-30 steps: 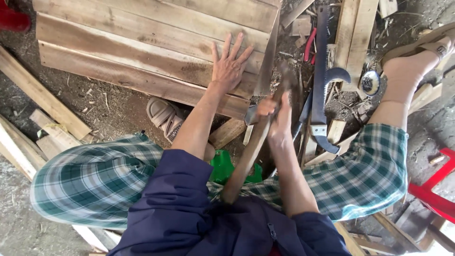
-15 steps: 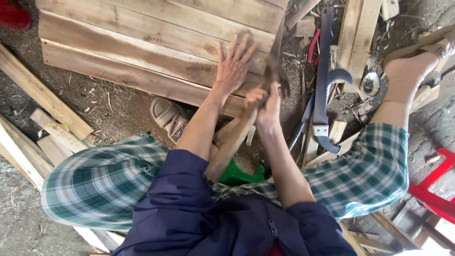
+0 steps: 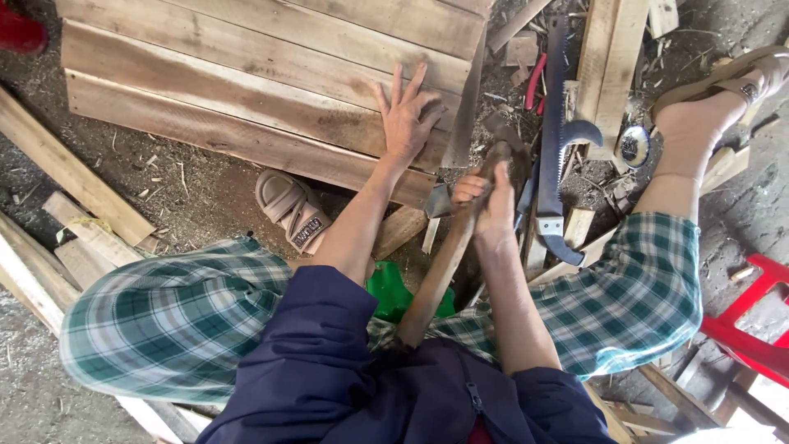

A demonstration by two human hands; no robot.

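I see no packages, signs or screens. Only a small dark label (image 3: 311, 232) on the tan sandal's (image 3: 289, 210) strap, lettering unreadable.

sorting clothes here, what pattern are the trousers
Green and white plaid trousers, clearest in the head view.

The person is sitting low over a panel of wooden planks (image 3: 271, 90) lying on the dirt floor. The left hand (image 3: 407, 119) is pressing flat, fingers spread, on the panel's near right corner. Just right of that corner, the right hand (image 3: 485, 197) is closing its grip around a long wooden handle (image 3: 440, 271), which is slanting from the lap up to the panel's right edge. Farther right of the panel, a hand saw (image 3: 559, 123) is lying among wood scraps. A sandal (image 3: 292, 210) is resting just below the panel's near edge.
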